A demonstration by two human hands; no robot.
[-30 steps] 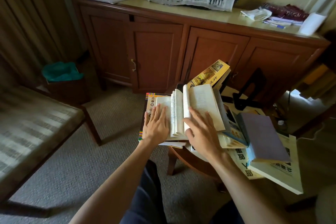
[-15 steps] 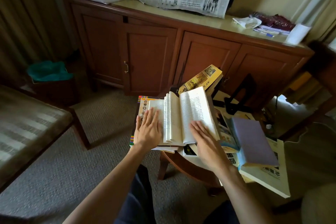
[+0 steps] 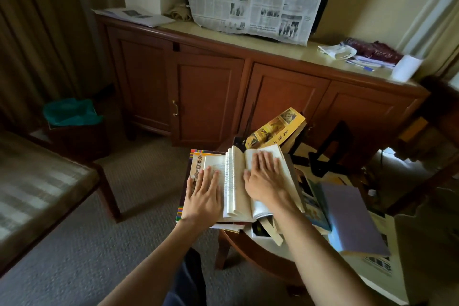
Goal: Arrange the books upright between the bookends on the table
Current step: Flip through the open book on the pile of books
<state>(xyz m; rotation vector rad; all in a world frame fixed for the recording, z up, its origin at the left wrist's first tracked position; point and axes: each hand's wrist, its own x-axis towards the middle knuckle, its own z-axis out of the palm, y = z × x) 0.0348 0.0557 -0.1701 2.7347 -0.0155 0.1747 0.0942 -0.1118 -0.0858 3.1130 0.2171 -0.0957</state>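
Under both flat hands — open book [image 3: 236, 181]

Matt paper pages in the open book [image 3: 238, 181], a glossy yellow cover [image 3: 275, 129], polished wood cabinet [image 3: 273, 97] and table [image 3: 260, 256], rough woven carpet [image 3: 99, 256], black bookend [image 3: 330, 154].

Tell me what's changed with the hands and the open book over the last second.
The right hand slid up from the near edge of the open white-paged book onto its right page, flat, farther from the person. The left hand stayed flat on the left page. Nothing was gripped or released; the purple-covered book stayed put.
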